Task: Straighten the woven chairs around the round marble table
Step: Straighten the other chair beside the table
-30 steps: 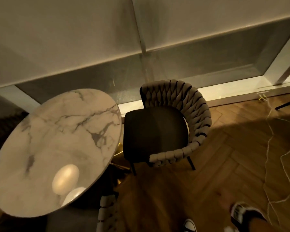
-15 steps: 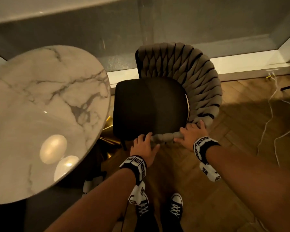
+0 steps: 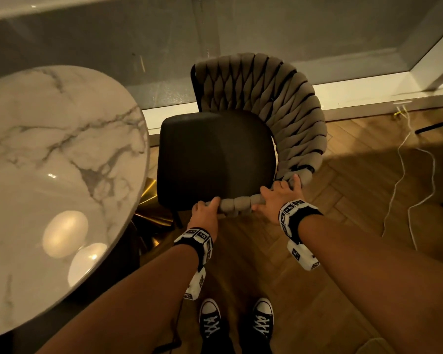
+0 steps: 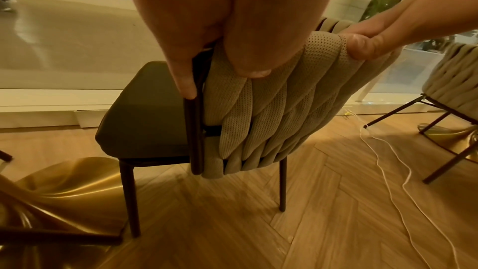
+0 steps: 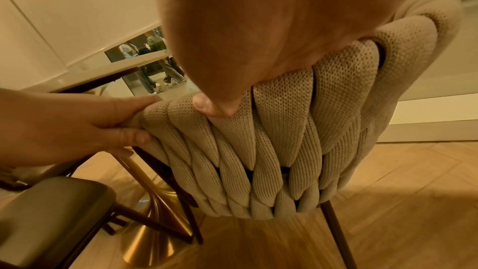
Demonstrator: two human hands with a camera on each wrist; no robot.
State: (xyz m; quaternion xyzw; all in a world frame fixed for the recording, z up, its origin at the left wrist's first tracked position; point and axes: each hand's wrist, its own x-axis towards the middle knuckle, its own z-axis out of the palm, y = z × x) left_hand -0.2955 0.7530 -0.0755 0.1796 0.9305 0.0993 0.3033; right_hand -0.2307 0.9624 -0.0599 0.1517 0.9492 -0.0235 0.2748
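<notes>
A woven chair (image 3: 274,103) with a beige braided back and dark seat (image 3: 215,154) stands right of the round marble table (image 3: 62,162), its seat edge close to the tabletop. My left hand (image 3: 206,206) grips the near end of the braided back, thumb on the weave (image 4: 248,66) and a finger along the dark frame post (image 4: 192,126). My right hand (image 3: 279,192) grips the same rim a little further right, its thumb (image 5: 214,107) pressed into the weave (image 5: 284,130). In the right wrist view my left hand (image 5: 90,126) curls round the rim's end.
The table's gold pedestal base (image 4: 64,181) sits just left of the chair's legs. A second chair's dark seat (image 5: 51,201) stands near left, and another woven chair (image 4: 452,69) at right. White cables (image 3: 407,175) trail over the herringbone floor. A glass wall runs behind.
One second ago no hands were in view. Both hands then reached the near rim of the chair's back, and now they grip it. My view has dropped closer to the chair.
</notes>
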